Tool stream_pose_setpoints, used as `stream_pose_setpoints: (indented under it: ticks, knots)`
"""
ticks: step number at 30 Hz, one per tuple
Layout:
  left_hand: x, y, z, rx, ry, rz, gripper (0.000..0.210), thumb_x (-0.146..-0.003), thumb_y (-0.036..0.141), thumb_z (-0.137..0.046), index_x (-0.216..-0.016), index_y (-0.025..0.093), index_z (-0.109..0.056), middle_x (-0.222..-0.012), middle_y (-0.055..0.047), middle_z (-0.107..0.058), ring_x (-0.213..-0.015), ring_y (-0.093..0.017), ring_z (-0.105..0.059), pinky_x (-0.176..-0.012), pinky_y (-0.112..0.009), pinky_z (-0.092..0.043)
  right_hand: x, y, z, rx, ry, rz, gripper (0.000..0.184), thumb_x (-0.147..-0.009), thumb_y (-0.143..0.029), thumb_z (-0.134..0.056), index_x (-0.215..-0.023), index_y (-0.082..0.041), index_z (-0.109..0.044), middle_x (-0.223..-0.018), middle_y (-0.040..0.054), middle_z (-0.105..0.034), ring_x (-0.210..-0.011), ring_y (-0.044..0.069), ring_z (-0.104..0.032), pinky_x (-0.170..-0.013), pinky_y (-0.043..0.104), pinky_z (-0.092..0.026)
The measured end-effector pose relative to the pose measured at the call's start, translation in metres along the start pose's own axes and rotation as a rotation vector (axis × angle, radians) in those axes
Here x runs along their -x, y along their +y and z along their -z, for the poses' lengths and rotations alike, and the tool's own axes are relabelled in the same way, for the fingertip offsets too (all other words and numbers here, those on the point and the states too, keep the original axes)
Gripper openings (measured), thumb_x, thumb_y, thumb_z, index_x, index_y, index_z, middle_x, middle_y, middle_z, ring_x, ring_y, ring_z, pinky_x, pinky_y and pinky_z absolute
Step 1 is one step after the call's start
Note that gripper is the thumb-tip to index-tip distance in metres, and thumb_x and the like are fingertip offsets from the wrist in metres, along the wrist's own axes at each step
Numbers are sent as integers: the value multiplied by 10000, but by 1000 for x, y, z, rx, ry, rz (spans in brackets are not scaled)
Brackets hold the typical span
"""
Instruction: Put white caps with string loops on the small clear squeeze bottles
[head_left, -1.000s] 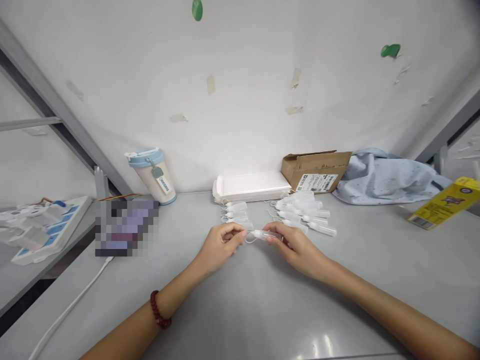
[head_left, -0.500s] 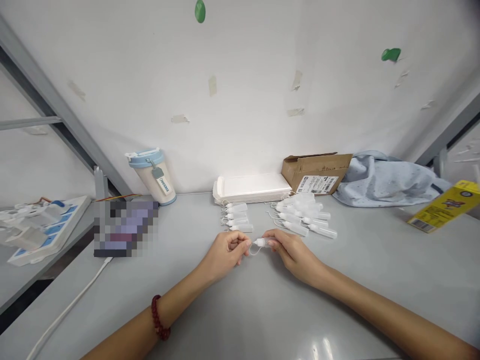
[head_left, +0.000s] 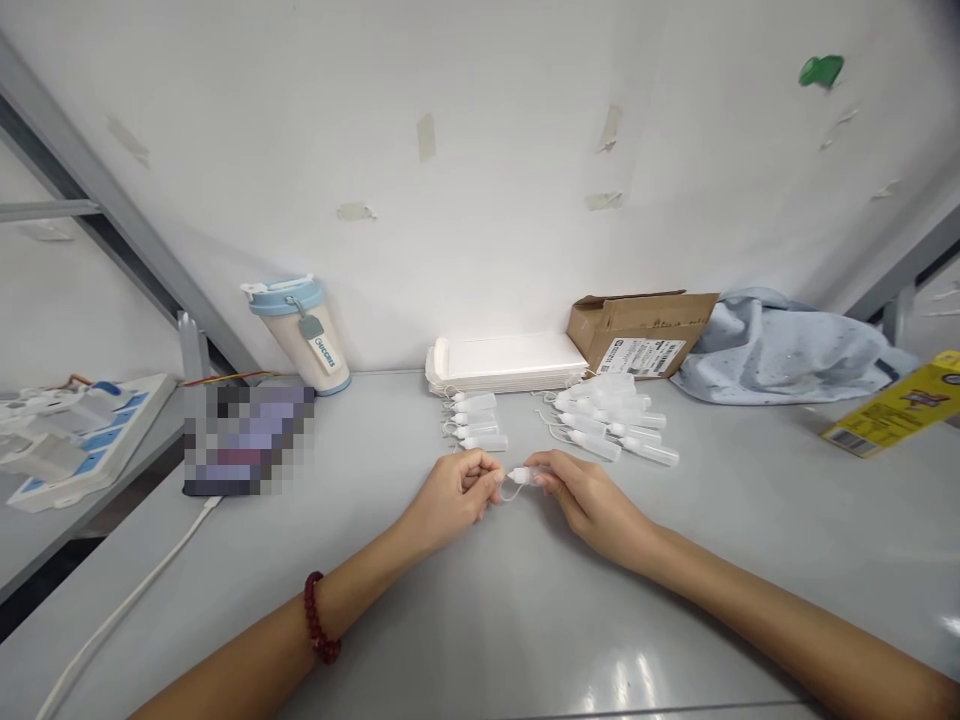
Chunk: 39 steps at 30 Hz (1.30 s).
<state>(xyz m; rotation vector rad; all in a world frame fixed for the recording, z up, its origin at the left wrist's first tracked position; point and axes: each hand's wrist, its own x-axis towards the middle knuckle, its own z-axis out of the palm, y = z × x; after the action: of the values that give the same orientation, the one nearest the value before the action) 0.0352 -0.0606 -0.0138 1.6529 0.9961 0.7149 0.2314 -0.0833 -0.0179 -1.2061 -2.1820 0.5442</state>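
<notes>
My right hand [head_left: 592,502] pinches a small clear dropper bottle with a white tip [head_left: 520,476] pointing left; its fingers cover most of the body. A thin white strap [head_left: 513,496] loops from the bottle's neck to my left hand [head_left: 457,500]. The left thumb and forefinger are closed on the strap's end, where the small cap is mostly hidden by the fingertips. Beyond my left hand lies a neat row of similar dropper bottles [head_left: 480,424]. Past my right hand is a looser pile of dropper bottles [head_left: 611,410], with their straps trailing left.
White flat boxes [head_left: 510,362] are stacked against the wall beside an open cardboard box [head_left: 637,335]. Pale blue cloth [head_left: 787,345] and a yellow box [head_left: 896,405] are at right. A tumbler [head_left: 304,335], phone [head_left: 251,440], cable [head_left: 135,597] and power strip [head_left: 90,450] are at left.
The view has shifted slightly, so the wall and table items appear higher. Both hands keep their grips on the bottle and its cap, with the tip still a short gap from the left fingers.
</notes>
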Motion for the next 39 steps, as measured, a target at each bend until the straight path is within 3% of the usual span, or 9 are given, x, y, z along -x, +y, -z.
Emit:
stream_pose_setpoints:
  ticks: [8, 15, 21, 26, 34, 39]
  knots:
    - [-8, 2, 13, 216, -48, 159, 307, -852, 396, -423, -732, 144, -550, -596, 8, -543, -447, -73, -453, -438, -203, -339, 0, -11, 3, -59, -23, -45, 232, -926, -234, -328, -1028, -153, -520, -783, 56, -613, -644, 154, -545, -589, 263, -415]
    - [-5, 3, 12, 114, -39, 138, 297, -805, 391, -531, -639, 146, -504, -564, 26, -522, -446, -60, -435, -455, -198, -337, 0, -9, 1, -12, 17, -61, 228, -924, -236, -330, -1016, -144, -517, -753, 55, -606, -614, 154, -535, -572, 263, -404]
    - [0, 6, 9, 88, -31, 119, 252, -794, 346, -536, -648, 142, -533, -554, 35, -511, -461, -60, -432, -459, -192, -329, 6, -12, -8, -4, -81, -68, 227, -920, -233, -330, -1077, -136, -463, -761, 66, -616, -605, 160, -558, -549, 260, -416]
    - [2, 10, 7, 60, -50, 129, 229, -782, 325, -538, -644, 142, -541, -566, 26, -532, -465, -68, -447, -464, -199, -341, 8, -14, -7, -14, -74, -47, 198, -915, -209, -330, -1042, -161, -473, -782, 69, -631, -628, 162, -583, -554, 259, -432]
    - [-3, 8, 7, 192, -45, 166, 301, -827, 366, -446, -688, 136, -582, -598, 9, -535, -450, -72, -466, -422, -195, -345, 1, -9, -3, 15, -28, -5, 222, -924, -230, -345, -1084, -144, -473, -851, 98, -643, -683, 182, -606, -606, 285, -458]
    - [-2, 7, 12, 144, -71, 115, 223, -784, 343, -550, -698, 139, -570, -590, 19, -537, -463, -72, -462, -426, -190, -352, 2, -6, -4, 91, -48, 20, 256, -934, -248, -333, -1111, -128, -473, -935, 135, -645, -726, 200, -615, -621, 308, -468]
